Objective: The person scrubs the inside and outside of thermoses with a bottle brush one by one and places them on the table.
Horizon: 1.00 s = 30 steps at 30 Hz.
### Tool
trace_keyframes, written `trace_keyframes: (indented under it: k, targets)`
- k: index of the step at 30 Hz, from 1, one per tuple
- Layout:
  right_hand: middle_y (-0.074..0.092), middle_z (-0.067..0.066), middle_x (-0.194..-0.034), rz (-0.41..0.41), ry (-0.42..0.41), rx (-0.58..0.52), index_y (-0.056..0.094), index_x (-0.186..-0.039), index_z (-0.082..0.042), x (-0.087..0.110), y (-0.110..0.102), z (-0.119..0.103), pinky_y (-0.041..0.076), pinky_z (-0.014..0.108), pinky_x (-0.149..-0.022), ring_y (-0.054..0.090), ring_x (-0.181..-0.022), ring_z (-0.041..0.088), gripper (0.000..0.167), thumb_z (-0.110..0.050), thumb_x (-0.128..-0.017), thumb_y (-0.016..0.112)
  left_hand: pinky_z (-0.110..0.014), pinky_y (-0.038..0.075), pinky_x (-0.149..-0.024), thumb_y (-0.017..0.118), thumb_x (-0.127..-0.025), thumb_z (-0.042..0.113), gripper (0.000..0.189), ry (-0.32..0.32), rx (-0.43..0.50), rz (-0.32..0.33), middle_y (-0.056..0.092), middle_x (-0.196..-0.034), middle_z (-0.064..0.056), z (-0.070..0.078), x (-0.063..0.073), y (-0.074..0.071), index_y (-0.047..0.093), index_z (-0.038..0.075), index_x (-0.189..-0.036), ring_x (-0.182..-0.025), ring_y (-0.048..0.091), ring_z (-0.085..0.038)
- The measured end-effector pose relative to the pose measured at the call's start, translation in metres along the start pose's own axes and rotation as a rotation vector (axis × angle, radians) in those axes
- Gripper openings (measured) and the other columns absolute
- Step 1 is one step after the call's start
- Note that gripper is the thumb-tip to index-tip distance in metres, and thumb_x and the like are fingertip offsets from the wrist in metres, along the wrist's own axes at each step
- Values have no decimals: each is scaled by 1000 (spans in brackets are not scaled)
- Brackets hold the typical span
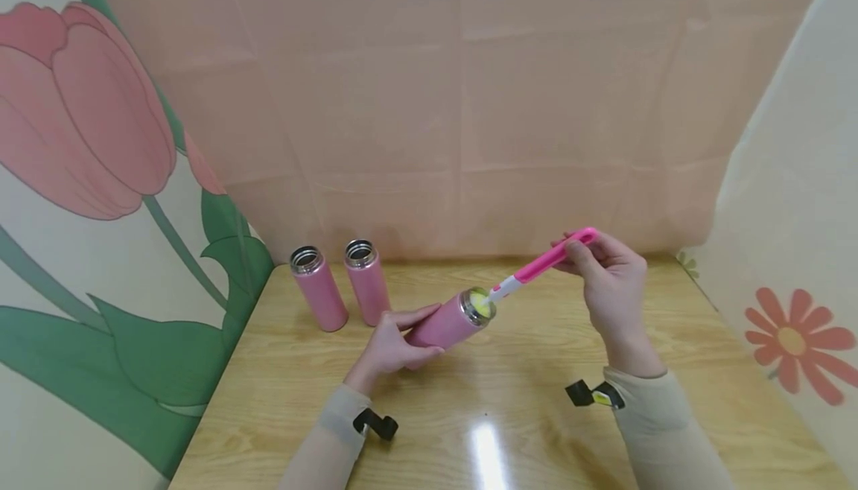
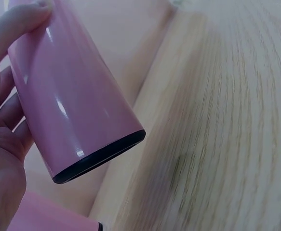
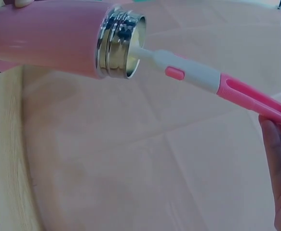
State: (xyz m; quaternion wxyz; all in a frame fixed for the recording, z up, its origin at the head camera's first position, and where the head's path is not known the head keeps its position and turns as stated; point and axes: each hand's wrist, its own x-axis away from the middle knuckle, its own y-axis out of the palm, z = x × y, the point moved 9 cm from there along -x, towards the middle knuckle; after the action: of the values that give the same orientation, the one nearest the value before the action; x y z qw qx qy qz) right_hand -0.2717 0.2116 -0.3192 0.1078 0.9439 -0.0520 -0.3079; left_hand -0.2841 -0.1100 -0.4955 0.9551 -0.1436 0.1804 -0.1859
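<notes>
The fingers of my left hand (image 1: 391,346) grasp a pink bottle (image 1: 444,324), tilted above the counter (image 1: 516,371) with its open steel mouth facing my right. My right hand (image 1: 611,285) pinches the pink handle of a wand (image 1: 543,263), its yellow end inside that mouth. A second bottle (image 1: 369,289) and a third bottle (image 1: 323,295) stand uncapped, upright, beyond my left hand.

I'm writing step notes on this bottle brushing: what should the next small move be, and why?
Probably ease the pink-and-white long-handled brush slightly deeper with the right hand: its yellow head shows at the shiny metal mouth of the tilted pink cylindrical bottle, which the left hand grips, likely bracing it against the push.
</notes>
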Motion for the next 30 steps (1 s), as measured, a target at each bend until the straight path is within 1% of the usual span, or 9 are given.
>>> trace_keyframes:
  k: [3, 8, 11, 18, 22, 25, 30]
  targets:
    - [79, 20, -98, 17, -1, 4, 70, -107, 20, 0, -2, -2, 63, 40, -77, 80, -86, 22, 22, 0, -101, 72, -53, 52, -107, 95, -84, 24, 70, 6, -5, 6, 68, -142, 11, -2, 0, -1, 67, 31, -148, -126, 67, -18]
    - [79, 21, -95, 57, -16, -23, 69, -107, 22, -1, -9, -6, 63, 41, -76, 80, -84, 23, 21, 2, -100, 72, -51, 52, -108, 96, -83, 24, 69, -7, -6, 10, 69, -141, 12, -7, 1, -2, 68, 33, -146, -126, 67, -17]
    - [79, 19, -94, 77, -20, -33, 68, -107, 23, -2, -12, -8, 63, 41, -75, 80, -83, 23, 21, 4, -100, 71, -51, 52, -108, 96, -82, 25, 69, -12, -11, 13, 69, -140, 12, -9, 2, -3, 69, 33, -145, -126, 67, -17]
    - [78, 21, -92, 127, -6, -59, 68, -108, 24, -3, -18, -10, 63, 41, -74, 80, -83, 24, 25, 2, -98, 75, -51, 53, -107, 96, -83, 27, 69, 5, -14, 11, 70, -140, 11, -6, 1, -4, 68, 32, -146, -125, 68, -17]
    - [78, 22, -92, 155, 8, -41, 69, -108, 22, -3, -22, -11, 63, 40, -73, 80, -81, 24, 26, -1, -97, 77, -51, 52, -107, 96, -82, 25, 69, 13, -19, 7, 70, -139, 11, -6, 1, -4, 69, 32, -146, -126, 68, -16]
    - [78, 22, -92, 173, 8, -34, 69, -107, 22, -4, -24, -13, 64, 39, -72, 79, -79, 24, 26, -2, -97, 77, -52, 52, -108, 96, -83, 24, 69, 11, -10, 0, 70, -140, 10, -7, 2, -3, 68, 31, -146, -127, 67, -18]
    - [78, 24, -91, 200, -5, -67, 69, -107, 23, -6, -29, -16, 64, 39, -69, 79, -76, 24, 28, -1, -97, 77, -54, 51, -109, 95, -84, 25, 69, -8, -5, -9, 68, -142, 7, -8, 3, -2, 67, 27, -148, -129, 66, -21]
